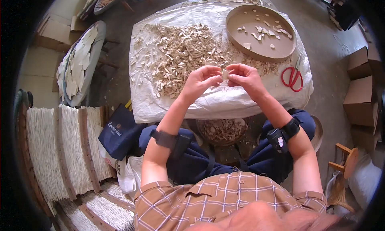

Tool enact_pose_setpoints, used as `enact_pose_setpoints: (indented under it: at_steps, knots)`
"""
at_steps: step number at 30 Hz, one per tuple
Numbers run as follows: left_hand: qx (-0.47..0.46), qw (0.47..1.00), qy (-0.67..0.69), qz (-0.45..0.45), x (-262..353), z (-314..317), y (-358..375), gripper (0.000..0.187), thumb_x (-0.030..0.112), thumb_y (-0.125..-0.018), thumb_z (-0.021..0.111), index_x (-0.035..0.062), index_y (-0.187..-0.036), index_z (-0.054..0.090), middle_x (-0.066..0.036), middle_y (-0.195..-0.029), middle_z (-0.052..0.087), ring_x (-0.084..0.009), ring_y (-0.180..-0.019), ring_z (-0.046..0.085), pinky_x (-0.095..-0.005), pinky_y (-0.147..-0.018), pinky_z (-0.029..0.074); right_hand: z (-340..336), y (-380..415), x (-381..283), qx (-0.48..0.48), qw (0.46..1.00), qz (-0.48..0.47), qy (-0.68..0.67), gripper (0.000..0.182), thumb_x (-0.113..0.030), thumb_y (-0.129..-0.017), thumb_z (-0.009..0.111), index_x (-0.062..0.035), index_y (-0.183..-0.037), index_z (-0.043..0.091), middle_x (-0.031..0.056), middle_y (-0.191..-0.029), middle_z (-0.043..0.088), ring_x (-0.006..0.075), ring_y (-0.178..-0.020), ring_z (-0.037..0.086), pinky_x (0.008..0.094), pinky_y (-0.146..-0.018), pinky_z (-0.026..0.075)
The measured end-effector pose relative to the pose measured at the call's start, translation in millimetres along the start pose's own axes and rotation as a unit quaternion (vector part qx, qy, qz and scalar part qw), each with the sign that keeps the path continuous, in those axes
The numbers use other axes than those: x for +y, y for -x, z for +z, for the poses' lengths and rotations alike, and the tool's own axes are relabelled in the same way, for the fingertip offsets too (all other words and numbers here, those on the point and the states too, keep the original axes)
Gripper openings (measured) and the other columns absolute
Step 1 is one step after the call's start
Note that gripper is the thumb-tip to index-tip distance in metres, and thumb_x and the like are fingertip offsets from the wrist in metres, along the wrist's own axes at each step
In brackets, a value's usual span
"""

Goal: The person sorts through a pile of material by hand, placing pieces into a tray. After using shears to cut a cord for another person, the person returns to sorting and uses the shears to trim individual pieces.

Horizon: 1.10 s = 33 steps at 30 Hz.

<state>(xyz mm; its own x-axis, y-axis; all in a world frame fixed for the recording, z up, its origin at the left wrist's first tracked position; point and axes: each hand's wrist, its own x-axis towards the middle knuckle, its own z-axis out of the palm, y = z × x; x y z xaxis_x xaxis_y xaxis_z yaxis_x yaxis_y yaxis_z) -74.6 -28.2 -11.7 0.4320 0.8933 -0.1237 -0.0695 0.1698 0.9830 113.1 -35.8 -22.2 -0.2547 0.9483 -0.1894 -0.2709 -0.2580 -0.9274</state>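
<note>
Over the cloth-covered table, a small pale flake (pixel 225 74) is pinched between the fingertips of both hands. My left hand (pixel 200 82) is closed, with its thumb and fingers meeting at the flake's left side. From the other side, my right hand (pixel 248 80) grips the same flake between thumb and fingers. A large heap of dry beige and brown chips (pixel 186 50) lies just beyond my left hand. Past my right hand stands a round shallow tray (pixel 234 42) with scattered white pieces in it. Red-handled scissors (pixel 292 79) lie right of my right hand.
A white cloth (pixel 140 100) covers the table. Below its front edge sits a basket of chips (pixel 222 131) between my knees. At left are a dark blue bag (pixel 120 133), stacked pale sheets (pixel 42 151) and a rack of flat pieces (pixel 80 66). Cardboard boxes (pixel 359 96) and a wooden stool (pixel 351 161) stand at right.
</note>
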Motion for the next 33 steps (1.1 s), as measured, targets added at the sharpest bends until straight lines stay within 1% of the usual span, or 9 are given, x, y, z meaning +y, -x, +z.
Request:
enact_pose_setpoints:
  at_steps: [6,10,13,16,18,21,24,26,33]
  knots:
    - [0.016,0.998,-0.065,-0.012,-4.1,7.2,0.0,0.021,0.008,-0.078,0.060,-0.0042,-0.095,0.057,-0.007,-0.081,0.060,-0.0110,-0.072,0.058,-0.0224,-0.065,0.048,3.8,5.8,-1.1,-0.030,0.999,-0.022,0.029,0.024,-0.005,-0.076,0.058,0.0022,-0.099,0.056,0.0058,-0.076,0.059,0.0093,-0.063,0.055,0.0215,-0.058,0.048]
    - [0.031,0.998,-0.036,-0.039,-2.2,10.6,-0.2,0.017,0.010,-0.080,0.057,-0.0023,-0.092,0.058,-0.006,-0.075,0.060,-0.0107,-0.065,0.057,-0.0215,-0.060,0.048,-6.1,5.1,-8.1,-0.058,0.993,0.060,0.086,0.027,-0.012,-0.074,0.062,0.0022,-0.096,0.058,0.0064,-0.075,0.060,0.0098,-0.062,0.056,0.0228,-0.057,0.048]
    - [0.059,0.997,-0.042,-0.029,1.3,-1.3,-0.7,0.016,0.011,-0.081,0.057,-0.0015,-0.091,0.058,-0.007,-0.075,0.060,-0.0113,-0.064,0.058,-0.0221,-0.059,0.048,-11.3,-2.1,-7.3,0.100,0.994,0.032,-0.004,0.032,-0.013,-0.075,0.062,0.0036,-0.102,0.054,0.0123,-0.084,0.061,0.0150,-0.069,0.059,0.0267,-0.060,0.051]
    - [0.083,0.994,-0.065,-0.006,9.7,-24.3,1.6,0.015,0.012,-0.082,0.056,-0.0001,-0.091,0.058,-0.006,-0.075,0.060,-0.0099,-0.062,0.057,-0.0214,-0.057,0.048,-46.5,-21.7,-25.4,0.133,0.958,-0.018,-0.253,0.033,-0.012,-0.083,0.051,0.0041,-0.110,0.042,0.0169,-0.094,0.057,0.0197,-0.076,0.059,0.0293,-0.070,0.050]
    - [0.123,0.983,-0.135,0.013,24.2,-38.4,7.5,0.014,0.011,-0.081,0.057,0.0001,-0.090,0.059,-0.004,-0.073,0.060,-0.0089,-0.061,0.056,-0.0212,-0.055,0.047,-47.0,-15.0,-29.7,0.137,0.961,0.000,-0.242,0.034,-0.013,-0.084,0.050,0.0042,-0.112,0.040,0.0165,-0.094,0.057,0.0191,-0.076,0.059,0.0288,-0.070,0.050]
    - [0.183,0.957,-0.222,0.026,21.3,-71.3,15.2,0.011,0.011,-0.075,0.061,0.0023,-0.083,0.062,-0.004,-0.071,0.062,-0.0097,-0.058,0.057,-0.0226,-0.052,0.045,-39.5,-7.2,-26.7,0.125,0.970,0.034,-0.204,0.034,-0.012,-0.085,0.048,0.0040,-0.113,0.040,0.0158,-0.094,0.057,0.0175,-0.074,0.058,0.0280,-0.069,0.050]
    - [0.204,0.855,-0.472,0.063,14.9,-82.4,25.9,0.009,0.012,-0.071,0.059,0.0058,-0.076,0.063,-0.007,-0.071,0.062,-0.0167,-0.062,0.059,-0.0284,-0.056,0.046,-38.9,-2.8,-21.7,0.104,0.978,0.063,-0.167,0.030,-0.009,-0.085,0.046,0.0017,-0.113,0.042,0.0118,-0.088,0.059,0.0124,-0.065,0.057,0.0253,-0.062,0.050]
    - [0.128,0.796,-0.591,0.024,2.0,-83.0,27.2,0.009,0.013,-0.067,0.057,0.0088,-0.073,0.063,-0.009,-0.073,0.061,-0.0241,-0.068,0.059,-0.0333,-0.062,0.047,-40.9,-2.2,-20.5,0.061,0.984,0.066,-0.154,0.028,-0.008,-0.085,0.046,-0.0001,-0.112,0.044,0.0077,-0.082,0.060,0.0094,-0.060,0.056,0.0228,-0.056,0.050]
    - [0.044,0.741,-0.670,-0.008,-29.1,-71.9,23.1,0.011,0.010,-0.068,0.053,0.0106,-0.075,0.062,-0.007,-0.080,0.058,-0.0245,-0.076,0.058,-0.0348,-0.067,0.046,-35.6,3.1,-17.0,0.036,0.989,0.079,-0.120,0.021,-0.009,-0.082,0.051,-0.0015,-0.102,0.053,0.0050,-0.076,0.060,0.0082,-0.056,0.055,0.0215,-0.051,0.047]
